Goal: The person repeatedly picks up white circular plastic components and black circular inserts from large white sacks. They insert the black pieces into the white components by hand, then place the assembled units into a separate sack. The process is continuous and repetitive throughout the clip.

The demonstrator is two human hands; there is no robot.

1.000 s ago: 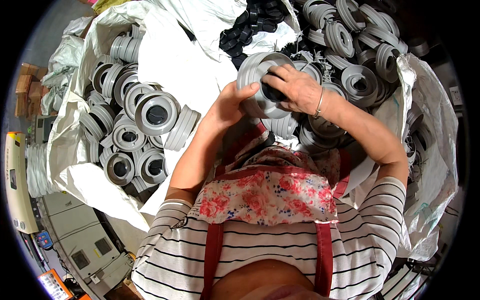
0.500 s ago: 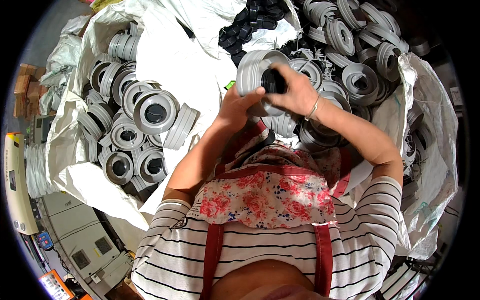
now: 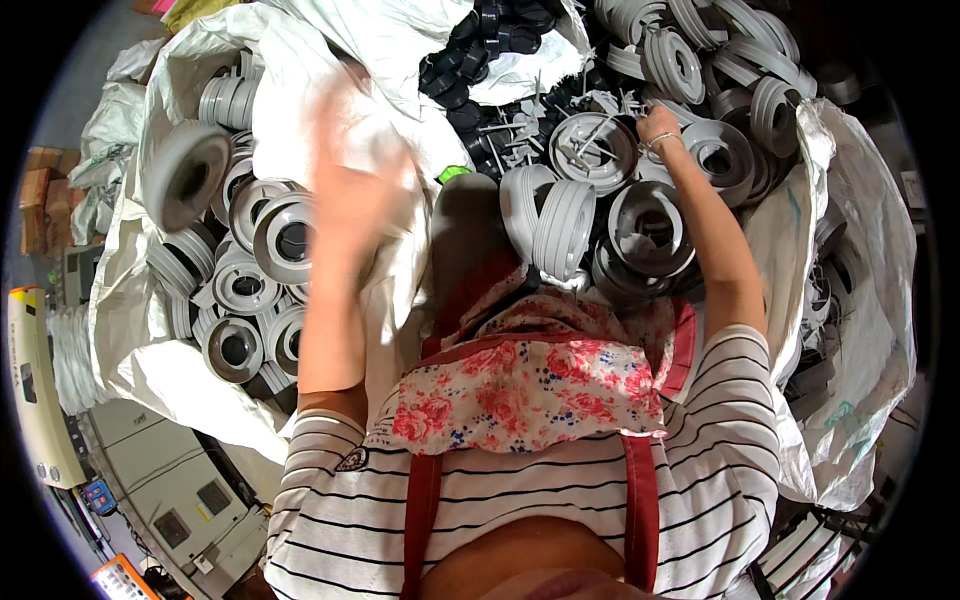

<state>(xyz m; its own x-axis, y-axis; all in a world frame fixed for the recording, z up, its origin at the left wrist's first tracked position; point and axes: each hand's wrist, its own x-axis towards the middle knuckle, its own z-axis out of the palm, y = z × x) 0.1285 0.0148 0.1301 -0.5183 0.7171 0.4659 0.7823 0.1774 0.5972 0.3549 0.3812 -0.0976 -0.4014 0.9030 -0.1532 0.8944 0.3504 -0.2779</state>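
Observation:
My left hand (image 3: 355, 180) is smeared by motion over the white sack on the left, and its fingers cannot be told apart. Left of it, a blurred grey plastic ring (image 3: 187, 178) hangs in the air above a heap of similar grey rings (image 3: 240, 285), apart from the hand. My right hand (image 3: 660, 128) reaches far right into another pile, fingers curled beside a flanged grey ring (image 3: 718, 160); what they grip, if anything, is hidden. Closer to me lie a grey ring with a dish-like opening (image 3: 650, 230) and a ribbed one (image 3: 563, 230).
Black plastic caps (image 3: 480, 50) heap up at the top middle. Thin grey plastic scraps (image 3: 525, 125) are scattered below them. White woven sacks (image 3: 130, 350) surround the left heap, and another sack (image 3: 865, 330) stands at the right. A grey cabinet (image 3: 160, 470) is at the lower left.
Both hands were together on a grey ring with a black centre. They have parted: the left swung left, the right went up and right. A ring now flies over the left heap.

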